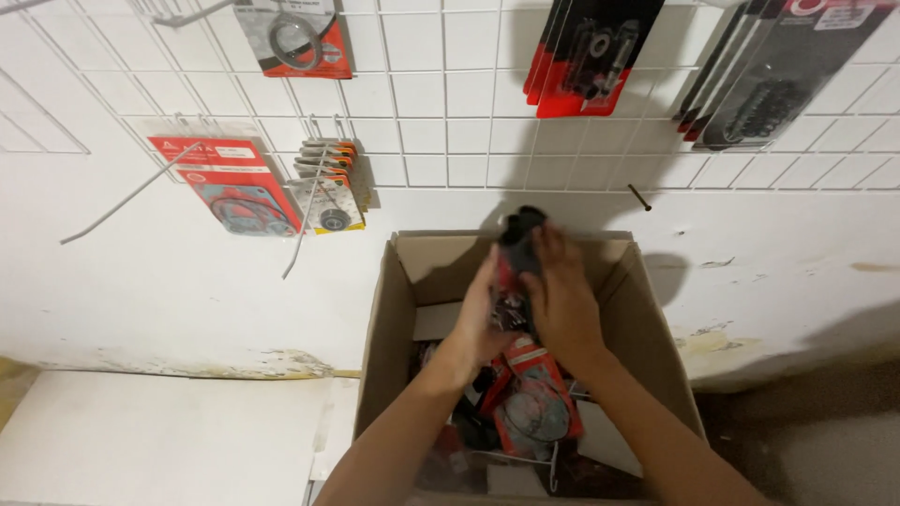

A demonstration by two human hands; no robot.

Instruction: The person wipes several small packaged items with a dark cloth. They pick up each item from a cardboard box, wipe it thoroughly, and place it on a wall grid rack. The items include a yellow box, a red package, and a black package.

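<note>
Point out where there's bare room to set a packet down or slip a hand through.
Bare: the white slab left of the cardboard box, and the floor to its right. Crowded: the box interior, heaped with red packets, where left hand and right hand hold a dark packet. The wire grid carries hanging packets.

Both my forearms reach forward and up from the bottom of the view, bare, converging toward the middle. My left hand [480,314] is raised with the palm turned inward, fingers curled and closed. My right hand [561,305] sits just beside it, back toward me, fingers pointing up and wrapped inward. The two hands are nearly touching, thumbs hidden between them. Both are slightly blurred.
</note>
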